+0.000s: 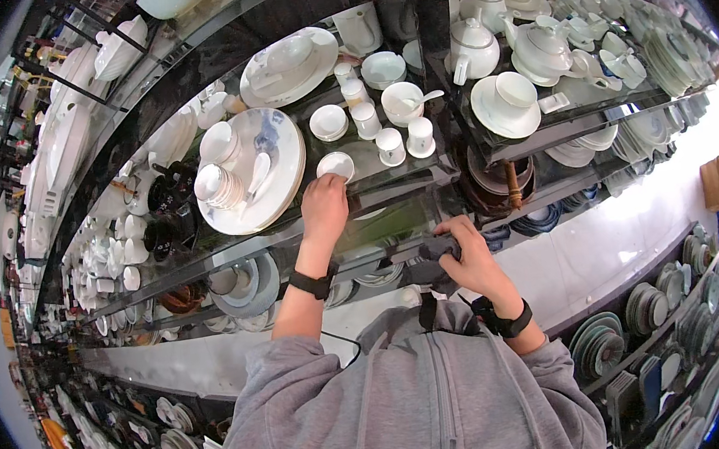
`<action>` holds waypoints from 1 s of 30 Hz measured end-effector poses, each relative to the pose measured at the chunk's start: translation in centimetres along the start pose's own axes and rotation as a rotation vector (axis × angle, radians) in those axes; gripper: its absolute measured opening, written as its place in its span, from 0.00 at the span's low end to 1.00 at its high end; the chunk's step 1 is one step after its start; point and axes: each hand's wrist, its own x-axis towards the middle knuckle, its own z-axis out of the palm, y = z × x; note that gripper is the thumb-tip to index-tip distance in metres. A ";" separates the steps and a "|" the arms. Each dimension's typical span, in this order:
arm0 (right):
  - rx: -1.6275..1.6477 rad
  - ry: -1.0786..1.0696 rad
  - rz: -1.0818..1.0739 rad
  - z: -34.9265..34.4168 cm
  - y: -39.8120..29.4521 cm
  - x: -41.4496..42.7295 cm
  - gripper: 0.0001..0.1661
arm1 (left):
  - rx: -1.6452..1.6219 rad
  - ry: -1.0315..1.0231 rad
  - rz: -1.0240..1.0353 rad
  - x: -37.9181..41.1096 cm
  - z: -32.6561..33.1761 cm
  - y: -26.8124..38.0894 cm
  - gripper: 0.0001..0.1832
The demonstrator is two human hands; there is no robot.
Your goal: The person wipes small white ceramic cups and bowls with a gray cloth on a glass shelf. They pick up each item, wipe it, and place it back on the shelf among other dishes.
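My left hand (325,207) has its fingertips on the near rim of a small white bowl (336,167) that rests on the dark glossy shelf (388,186). My right hand (470,256) pinches a dark grey cloth (434,250) at the shelf's front edge. To the left of the bowl lies a large white plate with a blue pattern (289,166), bearing stacked small bowls (219,186) and a white spoon (260,172). Behind and right of it stand several small white lidded jars (390,147) and a bowl with a spoon (402,103).
A black upright (437,54) divides the shelf. Right of it are white teapots (541,50) and a cup on a saucer (507,106). On the shelf below stands a brown pot with a wooden handle (513,185). More racks of plates (597,344) stand behind me, across a pale floor.
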 end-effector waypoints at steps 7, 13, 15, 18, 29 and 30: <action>0.017 0.008 -0.067 0.2 -1.0 -1.0 0.24 | -0.165 0.195 -0.158 -0.4 -1.7 1.3 0.06; -0.030 0.222 -0.151 2.3 -1.8 0.9 0.28 | -0.921 0.053 -0.392 -3.2 -4.0 4.2 0.09; -0.089 0.275 -0.252 2.5 -3.4 2.2 0.32 | -1.082 0.068 -0.369 -4.1 -4.7 5.5 0.09; -0.201 0.287 -0.409 3.4 -5.5 3.8 0.35 | -1.225 0.056 -0.381 -5.2 -5.3 6.5 0.07; -0.071 0.160 -0.258 6.3 -3.4 5.4 0.26 | -1.281 0.087 -0.335 -9.0 -6.9 6.3 0.08; -0.116 0.163 -0.278 6.9 -3.0 5.0 0.23 | -1.304 0.107 -0.345 -9.1 -7.0 6.2 0.08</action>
